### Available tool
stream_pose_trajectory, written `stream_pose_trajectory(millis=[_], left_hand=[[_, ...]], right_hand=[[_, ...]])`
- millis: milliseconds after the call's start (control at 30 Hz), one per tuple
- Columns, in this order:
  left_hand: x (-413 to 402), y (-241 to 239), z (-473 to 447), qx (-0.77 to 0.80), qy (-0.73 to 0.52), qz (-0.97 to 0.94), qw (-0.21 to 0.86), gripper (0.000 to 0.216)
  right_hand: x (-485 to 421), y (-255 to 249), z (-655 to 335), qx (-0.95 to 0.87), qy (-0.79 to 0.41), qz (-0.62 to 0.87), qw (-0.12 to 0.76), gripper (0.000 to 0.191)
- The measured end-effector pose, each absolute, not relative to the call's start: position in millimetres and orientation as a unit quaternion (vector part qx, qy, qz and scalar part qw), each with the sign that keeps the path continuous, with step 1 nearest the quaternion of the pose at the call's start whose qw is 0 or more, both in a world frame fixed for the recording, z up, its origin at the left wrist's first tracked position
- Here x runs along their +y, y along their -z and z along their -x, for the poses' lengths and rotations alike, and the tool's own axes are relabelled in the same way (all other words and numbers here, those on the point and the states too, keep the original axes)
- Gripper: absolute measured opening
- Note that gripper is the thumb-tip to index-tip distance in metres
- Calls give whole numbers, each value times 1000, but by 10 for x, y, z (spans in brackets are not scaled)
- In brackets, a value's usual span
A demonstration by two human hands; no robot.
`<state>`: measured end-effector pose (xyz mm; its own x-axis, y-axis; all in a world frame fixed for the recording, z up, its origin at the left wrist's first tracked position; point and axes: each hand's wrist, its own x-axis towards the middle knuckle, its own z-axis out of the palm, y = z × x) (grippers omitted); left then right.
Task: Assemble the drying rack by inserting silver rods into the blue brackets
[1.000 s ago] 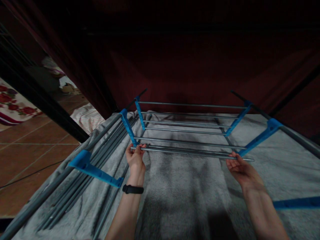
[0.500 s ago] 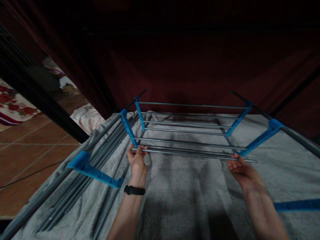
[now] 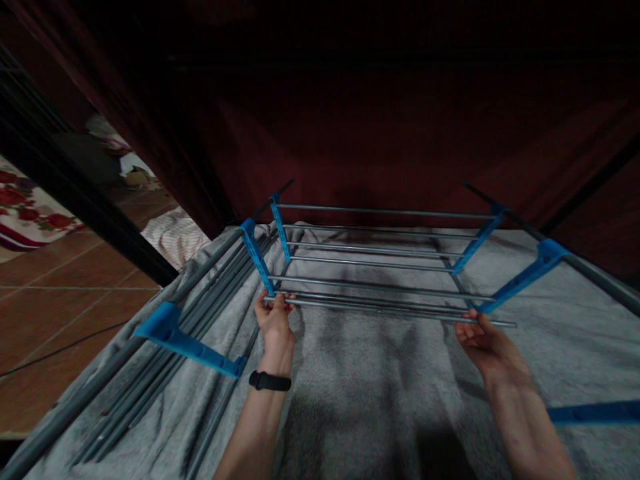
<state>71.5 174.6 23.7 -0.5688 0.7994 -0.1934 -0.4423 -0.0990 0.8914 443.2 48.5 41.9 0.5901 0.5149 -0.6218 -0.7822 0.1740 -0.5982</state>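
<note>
A thin grey metal tube (image 3: 380,311) runs crosswise between my hands. My left hand (image 3: 275,323) closes on its left end, beside the foot of a blue plastic bracket (image 3: 257,257). With thumb and fingers my right hand (image 3: 483,337) grips the same tube, whose end sticks out past the fingers close to the right-hand blue bracket (image 3: 520,277). Whether the tube's left end touches the bracket, I cannot tell. Behind it, several parallel tubes (image 3: 380,287) span the left and right brackets of the rack frame. Another tube lies very close alongside the held one.
Several loose grey tubes (image 3: 200,320) lie on the grey blanket (image 3: 360,400) at the left. A nearer blue bracket (image 3: 190,343) projects inward from the left side rail (image 3: 75,393); another blue bracket (image 3: 595,411) is at lower right. A dark red panel (image 3: 350,133) stands behind the frame.
The held tube has shifted very slightly to the right at its right end. Both hands keep their grip in nearly the same place.
</note>
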Motion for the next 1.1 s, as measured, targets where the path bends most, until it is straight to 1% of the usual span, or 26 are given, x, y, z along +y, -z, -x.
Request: stream_pose_trajectory(millis=[400,1100], left_hand=[[1754,-212,-734,518,-733,-174,405,38],[1751,-202,-747,530,-719,-182,411,36]], right_hand=[[485,-497,-4373,142,-420,491,749,24],[487,-459,-4396,138,-416,497,749,22]])
